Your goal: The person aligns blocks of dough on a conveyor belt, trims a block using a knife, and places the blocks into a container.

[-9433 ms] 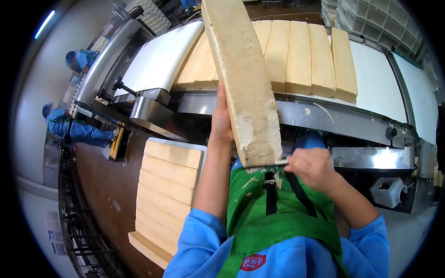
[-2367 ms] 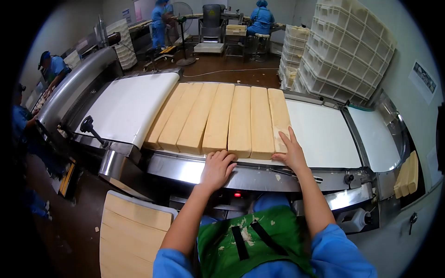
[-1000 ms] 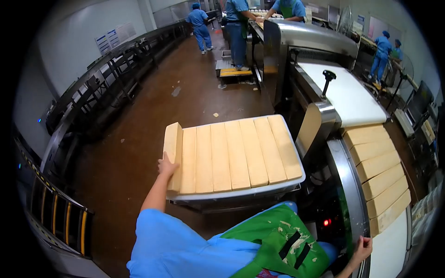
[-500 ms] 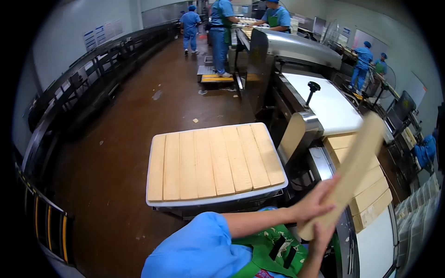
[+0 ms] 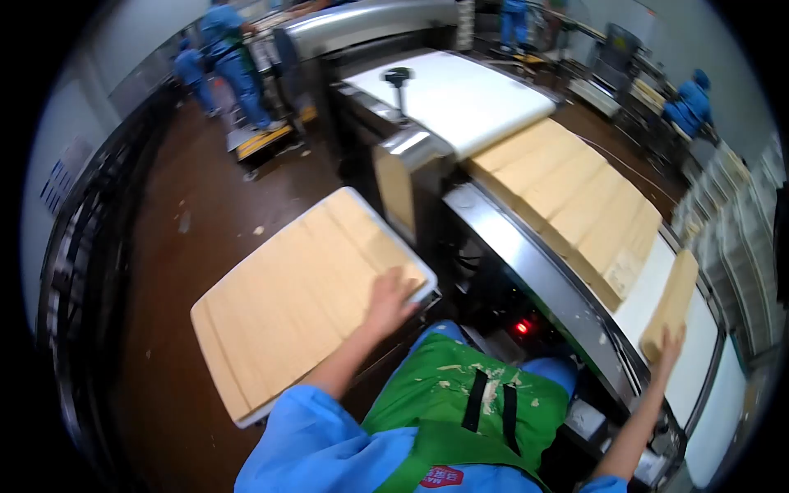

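Near: green apron, pale crumbs and scraps stuck on it.

Left hand: fingers extended and parted, palm down over the tray blocks by the rim. Blurred; contact likely, no grip made out.

Right hand: fingers up against the near end of the lone block. Closed round it or merely touching: cannot tell.

Tray: beside the machine, to the left of the apron. Long pale blocks lie flat, side by side, and reach about from rim to rim. Joints blurred, so no count. Reads as full, judged by eye.

Lone block: over the belt, on the right, apart from the others. Whether its whole underside rests there: cannot tell.

Belt row: several blocks, sides together, outside the tray. Block at the end toward the lone one has a rough, paler patch on top; the remaining tops look smoother at this blur. State: one layer laid in the tray; row plus lone block on the machine.

Steel rail runs along the row; red light below it.

Further: black knob, white belt section beyond the row, curved steel cover. Stacked crates at right.

Far: several people in blue, one seated at right.
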Motion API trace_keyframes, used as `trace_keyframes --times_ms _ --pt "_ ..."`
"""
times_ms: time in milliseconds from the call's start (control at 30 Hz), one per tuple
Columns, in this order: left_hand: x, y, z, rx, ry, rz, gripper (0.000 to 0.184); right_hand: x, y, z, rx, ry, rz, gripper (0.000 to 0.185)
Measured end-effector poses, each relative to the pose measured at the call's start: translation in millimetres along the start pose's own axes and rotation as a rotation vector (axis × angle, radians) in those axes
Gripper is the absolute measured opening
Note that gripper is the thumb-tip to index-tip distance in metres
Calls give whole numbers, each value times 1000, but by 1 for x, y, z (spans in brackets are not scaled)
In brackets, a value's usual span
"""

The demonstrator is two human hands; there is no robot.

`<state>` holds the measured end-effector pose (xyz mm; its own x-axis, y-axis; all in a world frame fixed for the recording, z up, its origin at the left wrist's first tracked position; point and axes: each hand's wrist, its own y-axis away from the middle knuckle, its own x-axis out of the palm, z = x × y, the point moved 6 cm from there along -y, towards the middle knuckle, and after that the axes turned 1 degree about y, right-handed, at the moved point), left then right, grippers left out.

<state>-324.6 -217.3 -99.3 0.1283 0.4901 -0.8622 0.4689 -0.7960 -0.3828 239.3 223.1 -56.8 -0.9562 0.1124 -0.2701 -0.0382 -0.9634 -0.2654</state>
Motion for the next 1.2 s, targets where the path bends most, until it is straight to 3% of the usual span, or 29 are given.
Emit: trace_keyframes --times_ms 33,67,167,267,433,600,700,733,800,900,1000,1100,1133,1200 --pt "1 2 20 -98 1 102 60 16 7 22 -75 169 -33 59" --pt "1 4 35 -92 -53 36 65 28 15 49 -135 271 37 59" --pt "-4 -7 72 -211 -63 187 62 54 30 76 -157 266 49 57" --pt "-16 -32 110 -277 -81 148 60 83 29 87 -213 333 103 60" --pt "-2 -78 204 -349 -239 71 60 132 39 113 -106 288 124 58" --pt "-4 -114 278 -610 -336 73 61 130 42 112 -24 129 153 53" --pt "-8 -130 304 -681 -351 130 65 132 55 145 -294 549 -28 49" --pt "-8 -133 315 -731 -340 168 66 134 62 157 -286 551 -38 49" --pt "-10 -148 328 -731 -335 173 64 157 84 195 -701 763 47 53" --pt "-22 -163 330 -715 -331 232 56 180 96 204 -705 817 152 56" --pt "-42 -168 341 -800 -240 217 53 182 91 197 -675 827 187 56" --pt "-68 -174 353 -628 281 71 38 173 89 195 -635 822 112 53" --pt "-78 -171 355 -626 280 74 38 173 89 194 -631 823 112 53" --pt "-99 -166 343 -385 676 -4 29 176 90 192 -648 794 139 51"
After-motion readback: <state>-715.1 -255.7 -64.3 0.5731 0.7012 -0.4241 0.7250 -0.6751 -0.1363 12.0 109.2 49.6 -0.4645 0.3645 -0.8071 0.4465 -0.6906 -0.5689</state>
